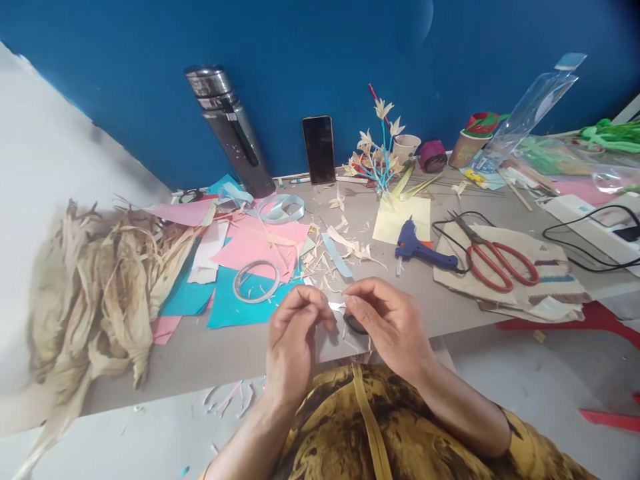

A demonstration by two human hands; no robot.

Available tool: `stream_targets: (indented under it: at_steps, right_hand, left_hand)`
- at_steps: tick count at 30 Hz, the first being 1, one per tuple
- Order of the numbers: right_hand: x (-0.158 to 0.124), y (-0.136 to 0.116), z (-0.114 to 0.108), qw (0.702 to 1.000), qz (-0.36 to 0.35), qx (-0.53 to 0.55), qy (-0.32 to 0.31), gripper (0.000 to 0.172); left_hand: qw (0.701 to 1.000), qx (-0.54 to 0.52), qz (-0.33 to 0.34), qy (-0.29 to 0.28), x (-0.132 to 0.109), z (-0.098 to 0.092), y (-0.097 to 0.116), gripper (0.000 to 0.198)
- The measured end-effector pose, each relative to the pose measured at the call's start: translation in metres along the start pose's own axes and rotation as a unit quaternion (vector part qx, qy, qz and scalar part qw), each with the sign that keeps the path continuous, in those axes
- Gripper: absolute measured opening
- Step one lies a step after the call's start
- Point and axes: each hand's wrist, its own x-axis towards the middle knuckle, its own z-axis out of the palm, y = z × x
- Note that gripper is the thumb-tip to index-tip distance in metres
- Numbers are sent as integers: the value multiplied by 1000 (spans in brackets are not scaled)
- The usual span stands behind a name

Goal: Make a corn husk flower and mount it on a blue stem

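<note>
My left hand [297,333] is closed in a pinch at the table's front edge. Facing it, my right hand [387,323] also pinches, thumb against forefinger. A small pale piece [337,305] spans the short gap between both sets of fingertips; its exact kind is too small to tell. Partly hidden by my right fingers is a dark loop [354,325], perhaps a handle. Just beyond the hands lie pale husk scraps [327,267] and a light blue strip [337,255]. A roll of narrow tape [256,281] rests left of my left hand.
Dried husks [110,293] hang over the left table edge. A blue glue gun [425,248] and red-handled scissors [495,257] lie at right. Behind stand a flask [233,133], a phone [319,150] and husk flowers on blue stems [383,157]. Pink paper [270,237] lies at left.
</note>
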Motion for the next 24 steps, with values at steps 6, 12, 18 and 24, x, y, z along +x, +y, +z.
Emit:
stream_targets:
  at_steps: [6,12,18,24]
  right_hand:
    - [3,2,-3,986,104,95,-86,29]
    - [7,6,-4,955,177,204,-120,30]
    - [7,5,-9,964,154,175,-130,28]
    - [6,6,-11,960,154,164,-164,32]
  left_hand:
    - [997,-47,12,-52,-2,1,1,21]
    - [996,63,-3,-61,-3,-4,-2,26]
    - [993,48,-67,-84,0,-3,0,20]
    - [976,-67,-171,-115,4,-3,1,24]
